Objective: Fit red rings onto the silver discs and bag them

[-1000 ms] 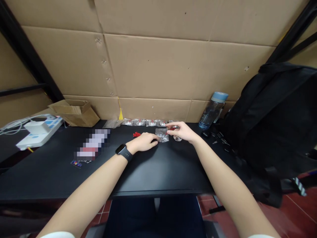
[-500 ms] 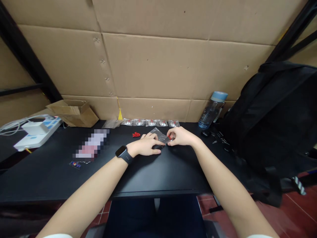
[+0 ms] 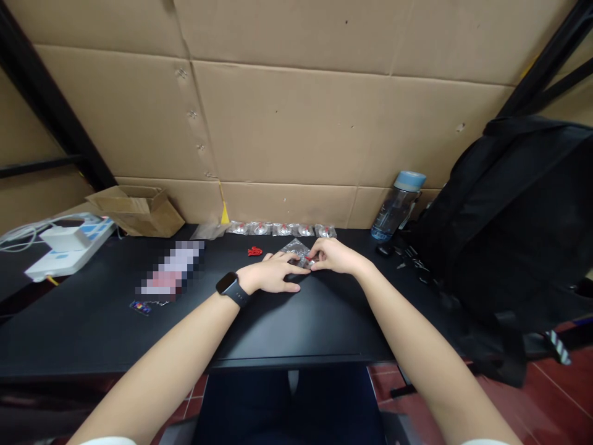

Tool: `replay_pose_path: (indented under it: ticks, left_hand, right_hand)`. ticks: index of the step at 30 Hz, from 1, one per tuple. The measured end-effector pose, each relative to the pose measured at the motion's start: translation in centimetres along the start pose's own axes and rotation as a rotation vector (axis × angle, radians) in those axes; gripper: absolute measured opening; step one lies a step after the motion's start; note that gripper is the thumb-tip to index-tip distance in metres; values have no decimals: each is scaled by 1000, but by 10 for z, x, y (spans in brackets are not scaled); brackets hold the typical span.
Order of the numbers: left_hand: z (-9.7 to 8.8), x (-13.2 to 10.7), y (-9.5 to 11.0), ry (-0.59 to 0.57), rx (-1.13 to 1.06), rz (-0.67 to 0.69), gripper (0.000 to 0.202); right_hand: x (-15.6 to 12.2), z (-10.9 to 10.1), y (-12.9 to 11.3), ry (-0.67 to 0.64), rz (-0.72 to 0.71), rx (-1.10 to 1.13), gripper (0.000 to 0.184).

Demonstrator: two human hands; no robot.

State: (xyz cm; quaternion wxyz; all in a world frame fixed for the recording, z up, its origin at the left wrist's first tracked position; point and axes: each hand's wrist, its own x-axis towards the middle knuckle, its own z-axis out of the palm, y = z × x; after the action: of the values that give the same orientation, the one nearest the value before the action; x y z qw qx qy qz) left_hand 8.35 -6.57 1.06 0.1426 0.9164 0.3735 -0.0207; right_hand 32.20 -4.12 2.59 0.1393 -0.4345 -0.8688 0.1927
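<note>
Both my hands meet at a small clear plastic bag point(image 3: 295, 250) lying on the black desk point(image 3: 287, 315). My left hand point(image 3: 274, 272), with a black watch on its wrist, pinches the bag's near edge. My right hand point(image 3: 334, 256) is closed in a pinch on the bag's right side, where a bit of red shows at the fingertips. A small red piece point(image 3: 254, 251) lies loose on the desk left of the bag. A row of several clear bagged items with red inside point(image 3: 282, 229) lines the back edge.
A blue-capped water bottle point(image 3: 396, 206) and a large black backpack point(image 3: 514, 235) stand at the right. An open cardboard box point(image 3: 139, 210) and a white power strip point(image 3: 69, 247) sit at the left. A blurred flat item point(image 3: 170, 269) lies left of centre. Cardboard sheets form the back wall.
My right hand has come back from the row at the rear edge to the clear bag and pinched it. My left hand shifted slightly and stays on the bag.
</note>
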Motion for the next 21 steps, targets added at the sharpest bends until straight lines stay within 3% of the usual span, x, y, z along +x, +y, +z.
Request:
replay_pose_path:
  ticks: [4, 9, 14, 21]
  left_hand:
    - [1, 0, 0, 18, 1, 17, 54]
    - [1, -1, -2, 29, 2, 35, 56]
    - [1, -2, -6, 25, -3, 42, 57]
    - [0, -2, -6, 34, 3, 48, 57]
  right_hand:
    - [0, 1, 1, -35, 6, 54, 14]
    - [7, 12, 2, 130, 48, -141, 18]
    - [7, 14, -1, 71, 120, -164, 5]
    - [8, 21, -7, 264, 177, -354, 21]
